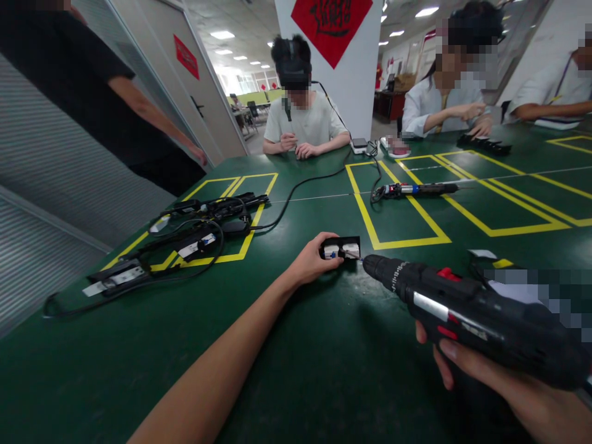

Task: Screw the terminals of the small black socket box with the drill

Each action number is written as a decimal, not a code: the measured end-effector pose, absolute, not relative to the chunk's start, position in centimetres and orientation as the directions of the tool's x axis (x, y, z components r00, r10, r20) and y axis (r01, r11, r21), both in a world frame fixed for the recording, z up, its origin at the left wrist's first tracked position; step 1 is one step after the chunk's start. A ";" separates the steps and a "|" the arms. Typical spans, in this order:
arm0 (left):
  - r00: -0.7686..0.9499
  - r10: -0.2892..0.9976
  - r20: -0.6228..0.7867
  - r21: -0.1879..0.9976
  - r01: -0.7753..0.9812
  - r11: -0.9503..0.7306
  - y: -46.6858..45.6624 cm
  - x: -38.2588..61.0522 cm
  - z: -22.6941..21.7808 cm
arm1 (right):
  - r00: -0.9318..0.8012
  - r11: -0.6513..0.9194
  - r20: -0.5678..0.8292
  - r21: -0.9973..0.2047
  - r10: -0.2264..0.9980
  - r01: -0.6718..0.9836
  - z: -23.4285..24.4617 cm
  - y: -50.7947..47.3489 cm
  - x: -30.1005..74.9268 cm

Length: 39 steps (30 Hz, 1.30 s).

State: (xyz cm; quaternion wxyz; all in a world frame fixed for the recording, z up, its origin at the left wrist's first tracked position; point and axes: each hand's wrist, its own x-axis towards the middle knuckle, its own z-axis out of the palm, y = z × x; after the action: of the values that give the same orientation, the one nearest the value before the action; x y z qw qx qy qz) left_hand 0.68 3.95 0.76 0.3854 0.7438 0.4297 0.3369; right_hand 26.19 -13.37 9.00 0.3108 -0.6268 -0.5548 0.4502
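My left hand [319, 256] grips a small black part with white pieces inside [350, 249], thumb in front and fingers behind, just above or on the green table [296, 345]. At the right, my right hand [485, 370] is wrapped round the handle of a black cordless drill [444, 296] with red buttons. The drill lies level and points left. Its bit tip reaches the right side of the small black part; whether it touches a screw there is too small to tell. The drill's body covers much of my right hand.
Black cabled assemblies [198, 237] lie at the left within yellow tape lines. A pen-shaped electric screwdriver [420, 189] with a coiled cord rests beyond my hands. Papers [518, 290] lie behind the drill. Co-workers sit across the table; a person in black [102, 92] stands at the left.
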 end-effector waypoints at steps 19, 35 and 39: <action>0.394 0.899 0.191 0.832 0.421 -0.361 4.2 0.7 0.4 | -0.203 -0.110 -0.177 -0.946 0.963 0.306 6.7 -13.1 28.2; 0.391 0.904 0.171 0.847 0.411 -0.338 4.0 0.8 0.7 | -0.221 -0.226 -0.294 -0.931 0.930 0.285 7.1 -13.4 28.3; 0.389 0.904 0.178 0.846 0.409 -0.342 4.0 0.8 0.7 | -0.218 -0.229 -0.303 -0.923 0.928 0.309 6.9 -13.3 28.3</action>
State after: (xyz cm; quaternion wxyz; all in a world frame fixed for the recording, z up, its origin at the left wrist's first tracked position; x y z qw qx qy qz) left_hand 0.81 3.99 0.66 0.3686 0.7475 0.4392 0.3354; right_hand 28.30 -13.31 6.93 0.2810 -0.5585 -0.5538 0.5499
